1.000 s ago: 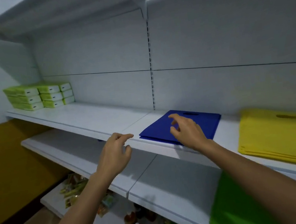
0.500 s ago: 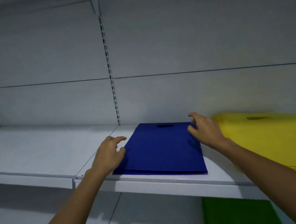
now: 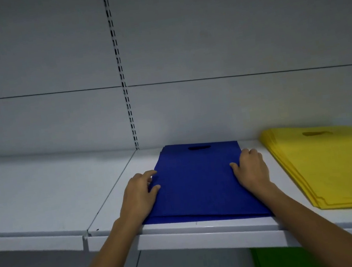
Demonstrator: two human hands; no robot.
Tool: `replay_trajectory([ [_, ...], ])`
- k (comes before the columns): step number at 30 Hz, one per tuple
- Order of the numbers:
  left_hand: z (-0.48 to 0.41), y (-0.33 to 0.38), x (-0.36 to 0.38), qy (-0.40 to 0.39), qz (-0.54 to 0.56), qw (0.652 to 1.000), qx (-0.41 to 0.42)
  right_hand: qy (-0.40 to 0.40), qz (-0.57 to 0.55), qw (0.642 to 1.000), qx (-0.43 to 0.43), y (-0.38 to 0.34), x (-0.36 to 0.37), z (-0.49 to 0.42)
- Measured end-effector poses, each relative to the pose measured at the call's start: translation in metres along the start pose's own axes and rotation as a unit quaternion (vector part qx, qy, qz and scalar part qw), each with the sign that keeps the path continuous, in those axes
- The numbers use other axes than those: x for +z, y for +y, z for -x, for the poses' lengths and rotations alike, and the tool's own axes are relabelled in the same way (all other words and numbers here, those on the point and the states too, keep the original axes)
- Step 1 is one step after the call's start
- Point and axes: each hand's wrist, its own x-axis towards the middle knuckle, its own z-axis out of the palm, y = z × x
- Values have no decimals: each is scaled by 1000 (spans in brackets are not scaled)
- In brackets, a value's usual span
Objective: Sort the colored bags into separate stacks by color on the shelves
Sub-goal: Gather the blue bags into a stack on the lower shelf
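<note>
A flat stack of blue bags (image 3: 197,182) lies on the white middle shelf (image 3: 44,195), cut-out handle toward the back wall. My left hand (image 3: 140,191) grips the stack's left edge, thumb on top. My right hand (image 3: 251,168) grips the right edge the same way, fingers curled down beside the stack. A stack of yellow bags (image 3: 332,168) lies to the right on the same shelf, a narrow gap away from my right hand. Green bags (image 3: 274,261) show on the shelf below, mostly hidden by the shelf edge and my right forearm.
The shelf's left section (image 3: 33,192) stretches bare to the frame's left edge. A slotted upright (image 3: 121,73) runs down the grey back panel behind the blue stack. The shelf's front lip (image 3: 206,232) juts out just below my wrists.
My view has moved closer and squared up on the blue stack. Both hands have settled onto its left and right edges; the right one came down from above the far corner.
</note>
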Motion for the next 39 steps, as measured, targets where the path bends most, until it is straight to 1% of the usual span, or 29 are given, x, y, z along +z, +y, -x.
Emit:
replay_trajectory([
  [3,-5,-1,-1,-32,18,999,-7,22,-59,997,-49,1,0,1],
  [5,-11,-1,-3,-43,34,998,-23,37,-83,994,-64,1,-2,2],
  [8,-11,0,0,-4,66,997,-36,54,-85,993,-60,1,-4,4],
  [10,-7,2,1,30,56,998,-7,59,-90,992,-65,2,-5,5],
  [12,-4,3,2,58,43,997,24,71,-106,988,-89,2,-5,5],
  [15,1,6,-1,94,30,994,45,81,-103,984,-118,2,-5,4],
  [17,4,7,-2,102,17,993,53,78,-94,985,-125,1,-7,4],
  [20,3,4,-9,92,8,994,57,79,-84,982,-146,-2,-17,2],
  [24,-1,7,-21,62,18,996,68,107,-70,980,-156,-2,-46,7],
  [26,-2,12,-23,61,27,993,94,123,-55,980,-149,8,-59,14],
  [31,7,50,-7,42,34,983,174,159,-42,982,-91,58,-96,44],
  [36,25,132,37,9,21,960,278,185,16,982,-23,140,-151,90],
  [39,49,193,73,-15,46,945,323,196,38,979,33,203,-187,125],
])
